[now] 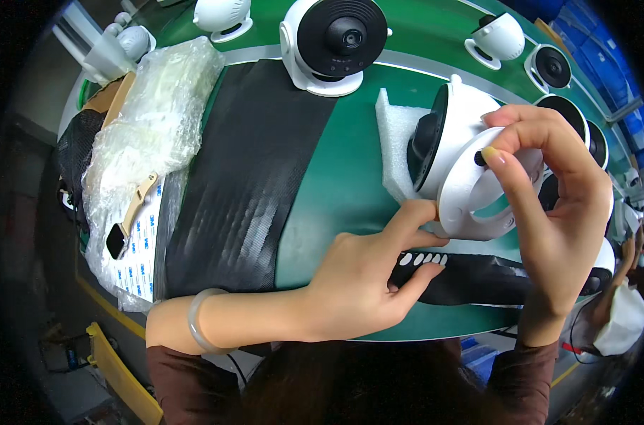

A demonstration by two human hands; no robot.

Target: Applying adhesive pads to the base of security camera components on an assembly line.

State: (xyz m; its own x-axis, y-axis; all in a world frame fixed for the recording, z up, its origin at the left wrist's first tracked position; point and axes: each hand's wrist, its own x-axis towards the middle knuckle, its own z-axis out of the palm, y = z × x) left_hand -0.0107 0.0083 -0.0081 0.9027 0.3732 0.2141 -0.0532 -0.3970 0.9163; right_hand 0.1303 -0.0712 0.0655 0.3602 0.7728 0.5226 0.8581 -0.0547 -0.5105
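A white device with a domed black face (427, 142) lies tipped on its side, its white ring-shaped base (458, 185) turned toward me. My right hand (559, 177) is closed in a pinch at the base's upper rim. Its thumb and forefinger are on a small black round pad (480, 158), which touches the ring. My left hand (368, 276) has its fingers apart. Its forefinger touches the ring's lower edge, and its thumb lies by a black strip (478, 281) with several white dots (424, 259). White foam (396, 142) sits behind the device.
A similar device (339, 42) stands upright at the back, with smaller ones (502, 37) farther right. Left of my hands lie a black mat (247, 170), crumpled bubble wrap (155, 106) and a watch (129, 223). Another person's arm (623, 262) shows at far right.
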